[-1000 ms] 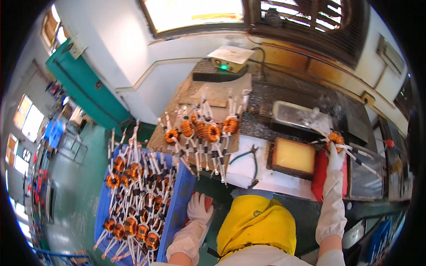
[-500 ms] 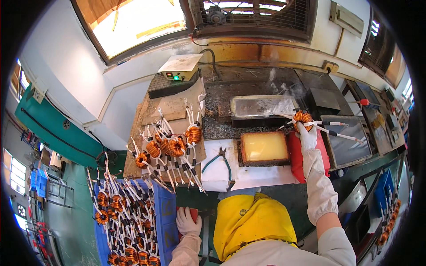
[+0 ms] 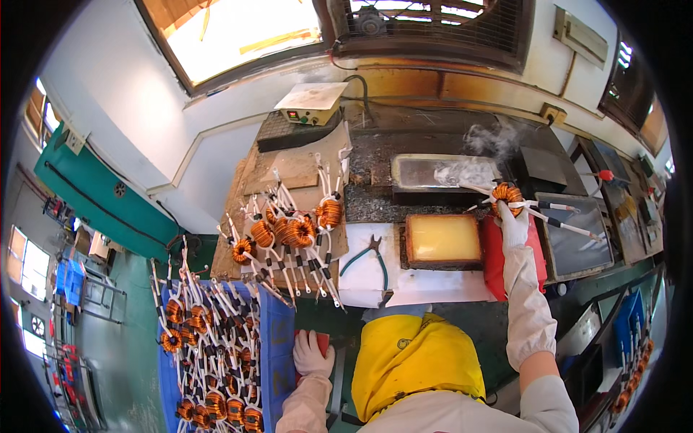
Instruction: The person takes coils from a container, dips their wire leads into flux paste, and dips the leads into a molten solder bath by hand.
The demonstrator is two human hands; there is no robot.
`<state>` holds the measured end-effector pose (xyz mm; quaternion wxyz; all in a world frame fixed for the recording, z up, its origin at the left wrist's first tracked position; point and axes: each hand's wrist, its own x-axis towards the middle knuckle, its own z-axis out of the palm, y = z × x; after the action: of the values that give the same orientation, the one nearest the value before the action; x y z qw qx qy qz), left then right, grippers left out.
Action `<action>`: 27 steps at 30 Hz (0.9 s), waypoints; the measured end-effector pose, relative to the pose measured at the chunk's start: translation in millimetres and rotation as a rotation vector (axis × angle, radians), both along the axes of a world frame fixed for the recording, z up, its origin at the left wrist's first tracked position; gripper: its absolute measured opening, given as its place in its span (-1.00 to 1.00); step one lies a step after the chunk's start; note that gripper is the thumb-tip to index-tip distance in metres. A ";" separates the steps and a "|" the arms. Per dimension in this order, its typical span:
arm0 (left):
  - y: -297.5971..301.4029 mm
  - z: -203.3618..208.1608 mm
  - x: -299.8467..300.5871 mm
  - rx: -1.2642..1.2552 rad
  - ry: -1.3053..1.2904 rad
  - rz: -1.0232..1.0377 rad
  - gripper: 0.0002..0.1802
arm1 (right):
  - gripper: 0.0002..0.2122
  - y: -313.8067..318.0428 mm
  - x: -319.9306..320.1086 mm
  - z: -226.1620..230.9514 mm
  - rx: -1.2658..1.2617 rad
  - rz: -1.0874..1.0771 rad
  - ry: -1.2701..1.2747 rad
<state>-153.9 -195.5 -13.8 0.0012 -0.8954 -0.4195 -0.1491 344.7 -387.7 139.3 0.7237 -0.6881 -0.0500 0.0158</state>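
Note:
My right hand (image 3: 514, 229), in a white glove, grips a copper-wound ring coil (image 3: 507, 198) at the right end of a long metal solder pot (image 3: 442, 173). White leads stick out from the coil: those on the left reach the pot's edge, where smoke rises, and those on the right point away over a grey tray. Low on the left, my gloved left hand (image 3: 313, 355) lies over a red object (image 3: 323, 342) beside a blue crate (image 3: 278, 353). Its fingers look stretched out; part of the red object is hidden beneath it.
Several coils (image 3: 299, 232) with white leads lie on the bench's left side; more fill the crate. Green-handled cutters (image 3: 375, 245) and a tray of yellowish material (image 3: 443, 239) sit near the front edge. A red container (image 3: 492, 260) stands under my right hand. Behind is a control box (image 3: 309, 105).
The whole view has shifted slightly to the right and down. Smoke over the pot has thickened. A green light on the control box has gone dark. Both hands keep their places.

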 end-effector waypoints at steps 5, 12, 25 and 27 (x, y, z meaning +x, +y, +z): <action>-0.4 0.4 -2.6 -0.046 -0.003 0.007 -0.25 | -0.61 -1.1 6.7 -8.4 -0.024 -0.011 0.000; 0.5 2.4 -1.5 -0.056 -0.004 -0.013 -0.28 | -0.62 -6.2 13.8 -16.6 0.058 0.032 -0.024; 0.8 1.0 -2.3 -0.044 -0.014 -0.013 -0.27 | -0.61 -1.8 11.3 -13.0 0.039 -0.011 -0.024; 0.7 0.0 -3.3 -0.038 -0.016 -0.013 -0.27 | -0.61 -0.6 8.7 -11.1 0.040 -0.011 -0.028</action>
<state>-157.2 -194.8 -13.8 -0.0199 -0.8967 -0.4165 -0.1485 353.4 -388.3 128.2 0.7366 -0.6739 -0.0565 0.0013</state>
